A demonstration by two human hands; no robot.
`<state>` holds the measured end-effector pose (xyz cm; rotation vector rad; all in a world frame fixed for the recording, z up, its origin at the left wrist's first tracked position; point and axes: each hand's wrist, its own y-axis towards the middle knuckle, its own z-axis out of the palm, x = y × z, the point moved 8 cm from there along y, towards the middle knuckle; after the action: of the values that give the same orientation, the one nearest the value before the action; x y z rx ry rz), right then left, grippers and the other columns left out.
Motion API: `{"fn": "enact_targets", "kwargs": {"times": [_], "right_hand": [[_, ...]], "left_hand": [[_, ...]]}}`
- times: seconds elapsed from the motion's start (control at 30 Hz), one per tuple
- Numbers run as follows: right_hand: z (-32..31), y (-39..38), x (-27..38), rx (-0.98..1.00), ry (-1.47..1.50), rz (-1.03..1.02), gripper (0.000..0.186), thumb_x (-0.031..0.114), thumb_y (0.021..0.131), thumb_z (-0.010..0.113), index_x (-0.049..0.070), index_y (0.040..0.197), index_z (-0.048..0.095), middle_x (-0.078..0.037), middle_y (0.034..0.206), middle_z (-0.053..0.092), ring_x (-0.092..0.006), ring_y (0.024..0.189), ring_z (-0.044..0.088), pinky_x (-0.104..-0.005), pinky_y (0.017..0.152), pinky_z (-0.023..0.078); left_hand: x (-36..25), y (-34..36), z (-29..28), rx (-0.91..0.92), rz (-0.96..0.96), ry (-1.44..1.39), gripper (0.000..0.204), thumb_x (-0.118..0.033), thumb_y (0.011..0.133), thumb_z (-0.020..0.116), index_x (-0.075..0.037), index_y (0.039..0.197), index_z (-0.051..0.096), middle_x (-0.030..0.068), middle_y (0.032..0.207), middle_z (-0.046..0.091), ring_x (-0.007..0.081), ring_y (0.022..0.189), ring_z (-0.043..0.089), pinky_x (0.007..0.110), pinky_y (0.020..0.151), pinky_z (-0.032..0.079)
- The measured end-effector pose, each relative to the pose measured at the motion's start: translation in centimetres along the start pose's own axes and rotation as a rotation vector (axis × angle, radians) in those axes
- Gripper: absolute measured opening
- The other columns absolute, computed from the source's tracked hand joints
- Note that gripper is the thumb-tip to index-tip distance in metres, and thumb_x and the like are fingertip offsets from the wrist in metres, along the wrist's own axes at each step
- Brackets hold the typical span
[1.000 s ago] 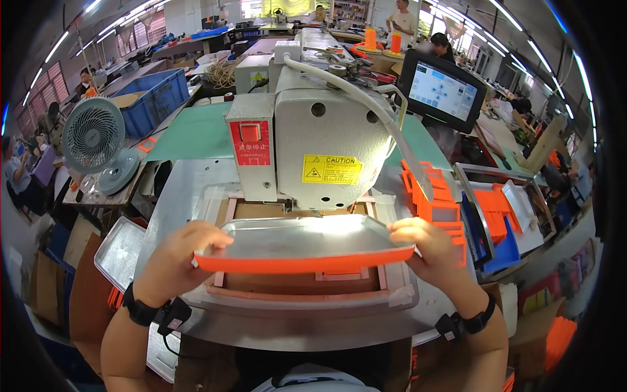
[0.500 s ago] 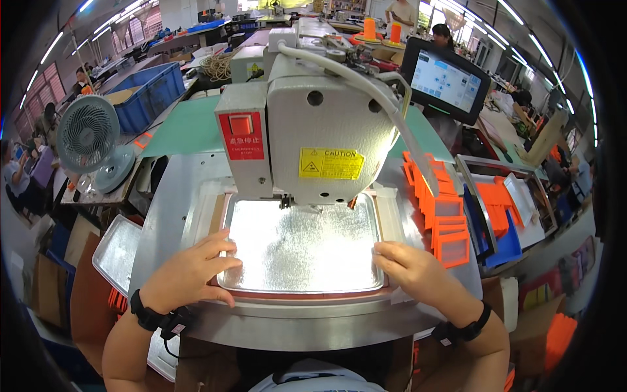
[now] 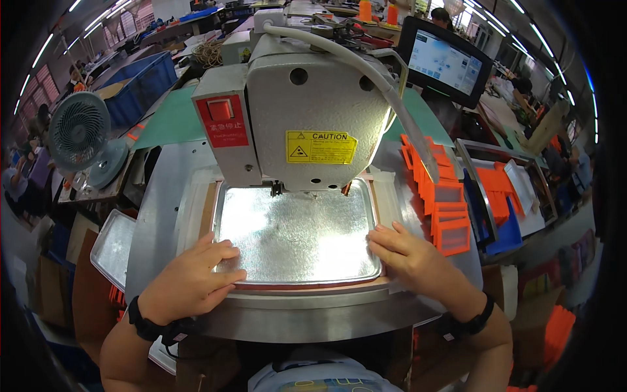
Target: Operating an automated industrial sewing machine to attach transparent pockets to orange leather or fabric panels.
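A shallow silver metal tray (image 3: 297,238) with rounded corners lies flat below the head of a large grey sewing machine (image 3: 307,111). My left hand (image 3: 196,277) rests at the tray's near left corner, its fingers apart and the tips over the rim. At the right rim, my right hand (image 3: 415,261) lies with fingers stretched out, tips touching the tray edge. The undersides of both hands are hidden. A reddish-brown edge shows along the tray's near side. Each wrist wears a black strap.
Overlapping orange-framed mesh pieces (image 3: 447,209) lie right of the tray. A second silver tray (image 3: 114,245) sits lower left, near a fan (image 3: 81,130). A monitor (image 3: 444,62) stands back right. A thick cable (image 3: 385,85) curves over the machine. A blue bin (image 3: 140,81) stands back left.
The whole view has shifted slightly, so the machine and tray appear higher. My left fingers reach farther over the tray's corner. My right fingers, bent at the rim before, are straighter now.
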<state>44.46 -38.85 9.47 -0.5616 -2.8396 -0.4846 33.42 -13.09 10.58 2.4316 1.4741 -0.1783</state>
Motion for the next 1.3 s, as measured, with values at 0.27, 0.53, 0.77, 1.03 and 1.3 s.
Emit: {"fn": "enact_targets", "kwargs": {"times": [0.27, 0.53, 0.77, 1.03, 1.3], "right_hand": [[-0.3, -0.4, -0.7, 0.042, 0.032, 0.043, 0.044, 0.019, 0.082, 0.075, 0.001, 0.120, 0.063, -0.012, 0.131, 0.059, -0.0285, 0.117, 0.059, -0.0557, 0.109, 0.040], [0.1, -0.6, -0.8, -0.007, 0.075, 0.043, 0.053, 0.027, 0.078, 0.076, 0.000, 0.121, 0.061, -0.012, 0.127, 0.059, -0.0281, 0.116, 0.058, -0.0567, 0.110, 0.038], [0.4, -0.4, -1.6, 0.046, 0.142, 0.066, 0.048, 0.031, 0.074, 0.078, 0.004, 0.109, 0.062, -0.010, 0.127, 0.058, -0.0261, 0.121, 0.055, -0.0627, 0.112, 0.032], [0.5, 1.8, -4.0, 0.141, 0.150, 0.132, 0.083, 0.045, 0.063, 0.085, 0.000, 0.124, 0.052, -0.027, 0.147, 0.035, -0.0403, 0.143, 0.028, -0.0672, 0.112, 0.022], [0.9, 2.7, -6.1, 0.210, 0.019, 0.147, 0.113, 0.054, 0.058, 0.085, -0.012, 0.137, 0.039, -0.028, 0.148, 0.037, -0.0351, 0.144, 0.030, -0.0670, 0.112, 0.022]], "left_hand": [[0.7, 6.4, 2.3, 0.270, 0.005, 0.170, 0.054, -0.040, 0.077, 0.076, -0.010, 0.119, 0.062, 0.0104, 0.103, 0.061, 0.0283, 0.099, 0.060, 0.040, 0.086, 0.048], [3.2, 11.5, 4.2, 0.266, 0.216, 0.110, 0.098, -0.064, 0.060, 0.079, -0.006, 0.133, 0.049, 0.0187, 0.140, 0.051, 0.0359, 0.130, 0.049, 0.043, 0.105, 0.042], [3.0, 11.9, 4.9, 0.473, 0.071, 0.004, 0.101, -0.056, 0.063, 0.080, -0.002, 0.140, 0.042, 0.0243, 0.144, 0.041, 0.0411, 0.137, 0.037, 0.044, 0.112, 0.034], [1.8, 10.8, 5.0, 0.478, 0.083, -0.050, 0.101, -0.052, 0.071, 0.080, 0.008, 0.140, 0.038, 0.0356, 0.151, 0.026, 0.0480, 0.143, 0.023, 0.052, 0.117, 0.026], [0.9, 10.8, 6.0, 0.659, -0.015, -0.016, 0.136, -0.075, 0.061, 0.076, 0.017, 0.144, 0.020, 0.0441, 0.151, 0.010, 0.0562, 0.144, 0.009, 0.061, 0.116, 0.017]]}}
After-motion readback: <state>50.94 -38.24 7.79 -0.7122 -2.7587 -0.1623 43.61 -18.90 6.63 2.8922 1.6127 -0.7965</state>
